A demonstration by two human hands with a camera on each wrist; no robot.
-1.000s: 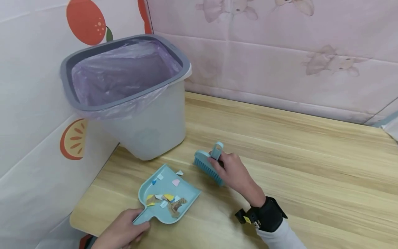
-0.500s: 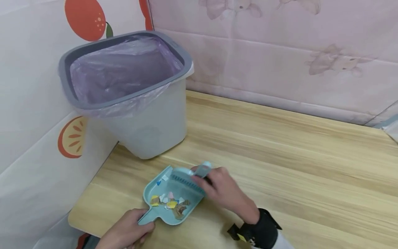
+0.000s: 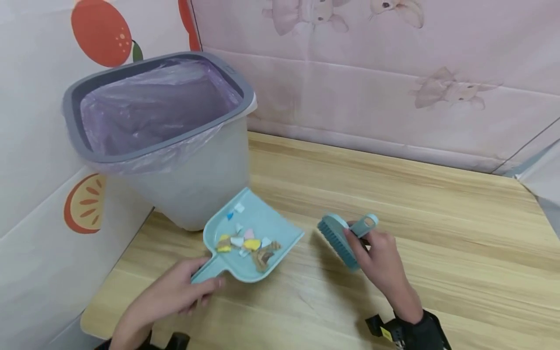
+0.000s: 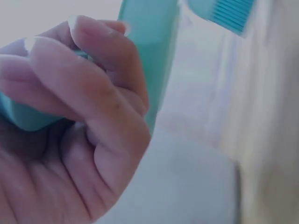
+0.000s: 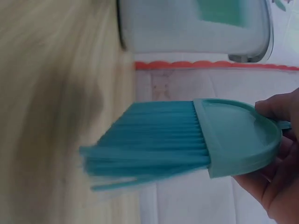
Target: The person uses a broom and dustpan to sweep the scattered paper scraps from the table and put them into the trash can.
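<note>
My left hand grips the handle of a light teal dustpan, which is lifted over the table in front of the bin. Paper scraps in yellow, white, blue, pink and brown lie in the pan. In the left wrist view, fingers curl round the handle and the pan's underside shows behind them. My right hand holds a matching hand brush to the right of the pan, apart from it. The right wrist view shows its blue bristles hanging free above the wood.
A grey-rimmed bin with a purple liner bag stands at the table's back left, right behind the dustpan. Printed cloths hang along the back and left sides. The wooden table stretches away to the right.
The brush swept into the dustpan, then drew away to the right. My left hand raised the dustpan off the table toward the bin. A scrap at the pan's far edge is now off the table.
</note>
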